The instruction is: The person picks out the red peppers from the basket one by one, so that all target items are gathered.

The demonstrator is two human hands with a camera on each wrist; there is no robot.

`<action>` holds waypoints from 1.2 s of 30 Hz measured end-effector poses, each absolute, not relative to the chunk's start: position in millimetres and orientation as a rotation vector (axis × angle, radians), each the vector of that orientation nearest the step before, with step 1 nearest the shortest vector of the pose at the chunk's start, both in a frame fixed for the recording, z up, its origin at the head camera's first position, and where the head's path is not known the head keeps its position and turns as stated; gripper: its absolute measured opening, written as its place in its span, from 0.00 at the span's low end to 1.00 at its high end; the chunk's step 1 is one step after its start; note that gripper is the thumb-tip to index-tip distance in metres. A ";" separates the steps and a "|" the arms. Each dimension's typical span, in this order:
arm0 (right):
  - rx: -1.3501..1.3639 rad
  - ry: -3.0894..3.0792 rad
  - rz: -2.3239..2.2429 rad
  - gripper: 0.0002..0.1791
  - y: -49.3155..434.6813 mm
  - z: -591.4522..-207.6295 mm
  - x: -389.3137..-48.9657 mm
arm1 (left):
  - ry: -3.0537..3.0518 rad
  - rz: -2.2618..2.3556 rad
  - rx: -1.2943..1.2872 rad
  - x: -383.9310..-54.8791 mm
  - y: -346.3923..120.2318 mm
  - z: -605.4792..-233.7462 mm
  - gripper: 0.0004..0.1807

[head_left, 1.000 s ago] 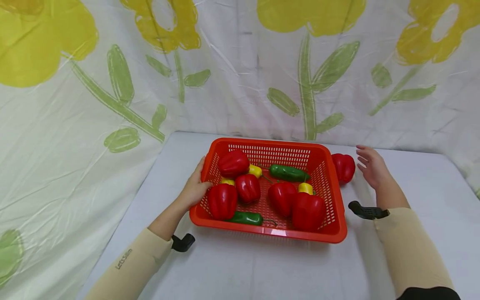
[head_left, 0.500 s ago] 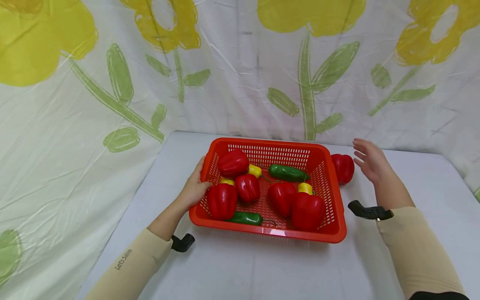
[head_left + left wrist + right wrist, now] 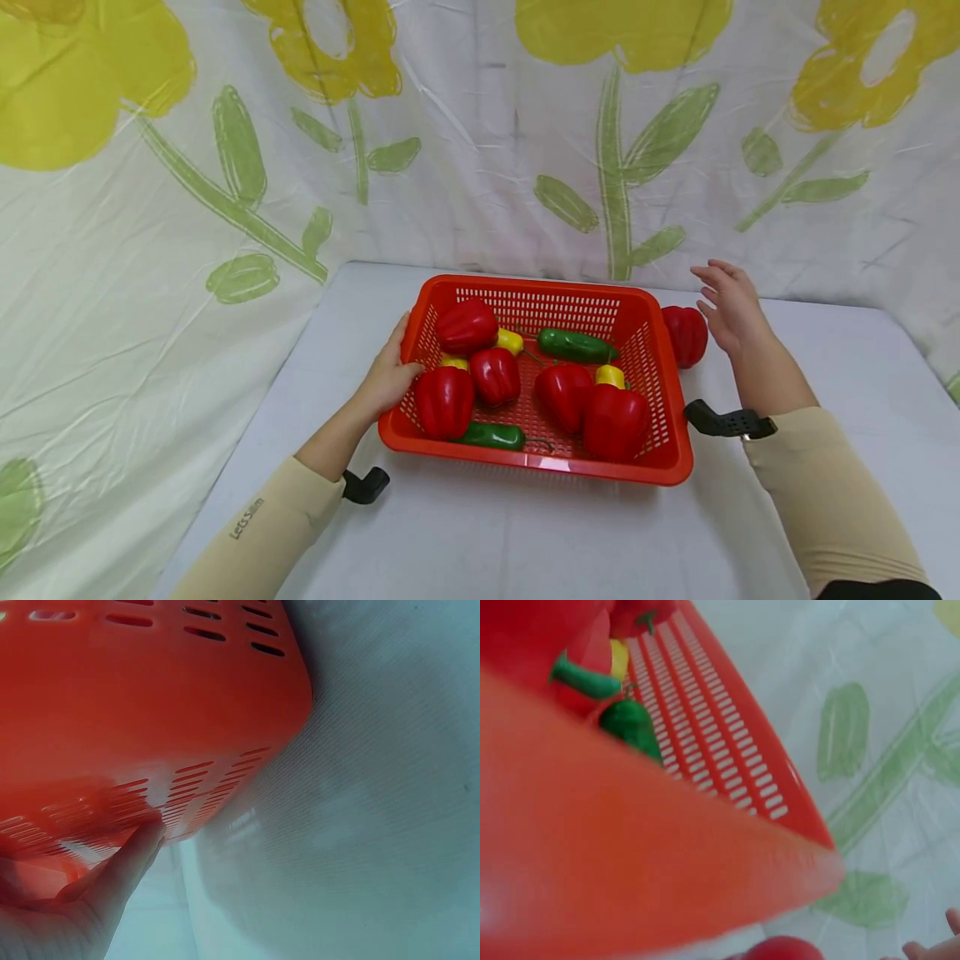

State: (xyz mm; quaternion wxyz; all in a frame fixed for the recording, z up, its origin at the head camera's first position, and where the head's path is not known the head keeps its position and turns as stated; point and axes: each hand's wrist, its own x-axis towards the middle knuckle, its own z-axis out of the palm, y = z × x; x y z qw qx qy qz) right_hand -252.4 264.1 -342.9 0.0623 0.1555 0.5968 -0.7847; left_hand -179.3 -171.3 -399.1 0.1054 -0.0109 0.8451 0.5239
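Note:
A red plastic basket (image 3: 480,456) with slotted walls stands on the table, holding several red bell peppers (image 3: 495,377), long green peppers (image 3: 577,346) and small yellow peppers (image 3: 611,377). My left hand (image 3: 386,379) grips its left side, thumb over the rim; in the left wrist view, a finger (image 3: 135,859) lies along the slotted wall. Off the basket's right side, one more red bell pepper (image 3: 686,337) sits on the table. Beside and partly above that pepper, my right hand (image 3: 731,308) hovers with loosely spread fingers, holding nothing. Its fingertips (image 3: 934,949) barely enter the right wrist view.
A white cloth printed with yellow flowers (image 3: 622,33) hangs behind the white table (image 3: 465,533) and along its left side. Black camera mounts (image 3: 366,485) stick out from both wrists. The basket's rim fills much of the right wrist view.
My right hand has moved up and a little left, from beside the loose red bell pepper to its upper right. My left hand and the basket have stayed in place.

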 end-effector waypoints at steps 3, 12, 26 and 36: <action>0.461 1.776 -2.390 0.39 257.4 -338.3 -251.7 | 2.491 1.542 -0.022 -178.8 -171.0 -398.0 0.44; 0.417 1.834 -2.352 0.39 236.6 -327.0 -255.0 | 2.473 1.558 -0.033 -178.4 -169.0 -396.8 0.44; 0.308 1.710 -2.331 0.16 193.5 -320.3 -253.6 | 2.478 1.548 -0.029 -177.7 -169.6 -396.7 0.44; 0.351 1.644 -2.280 0.27 152.1 -327.5 -251.4 | 2.477 1.545 -0.038 -177.8 -170.5 -396.7 0.44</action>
